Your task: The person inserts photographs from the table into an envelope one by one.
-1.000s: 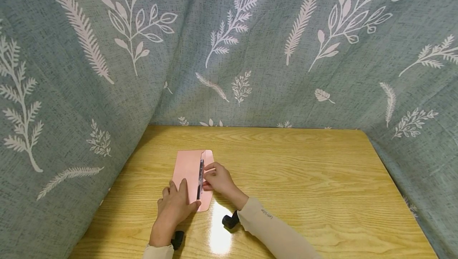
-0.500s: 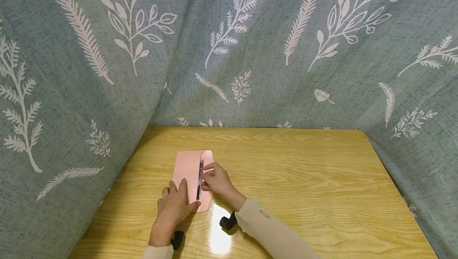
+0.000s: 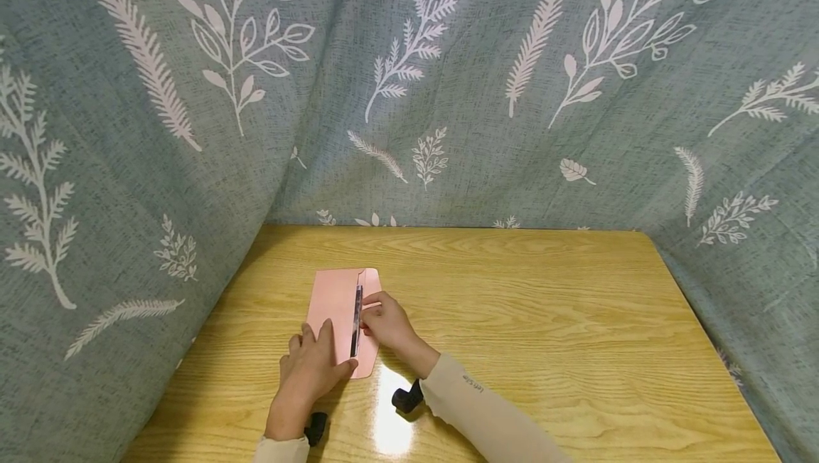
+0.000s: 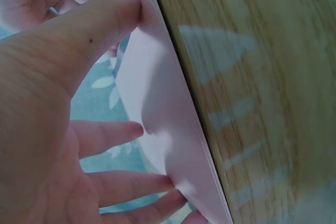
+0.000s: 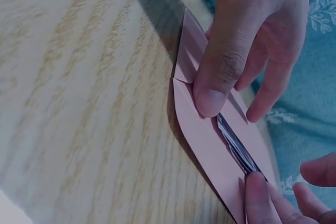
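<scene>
A pink envelope [image 3: 333, 306] lies on the table, its flap [image 3: 370, 356] spread open to the right. From its mouth shows the dark, layered edge of a thin stack of cards or photos [image 3: 355, 328], also seen in the right wrist view as dark and white layers [image 5: 236, 142]. My left hand [image 3: 308, 370] rests on the envelope with spread fingers, its thumb beside the stack's near end. My right hand [image 3: 389, 324] holds the stack's outer edge with its thumb and fingertips. Most of the stack is hidden inside the envelope.
The wooden table [image 3: 525, 321] extends to the right and behind the envelope. A grey-green curtain with white leaf prints [image 3: 473, 93] closes off the back and sides. Black wrist cameras [image 3: 407, 397] sit below both wrists. Glare brightens the table near the front.
My right hand has shifted slightly left toward the envelope's mouth, and its fingers are drawn in a little closer. The left hand stays in place on the envelope.
</scene>
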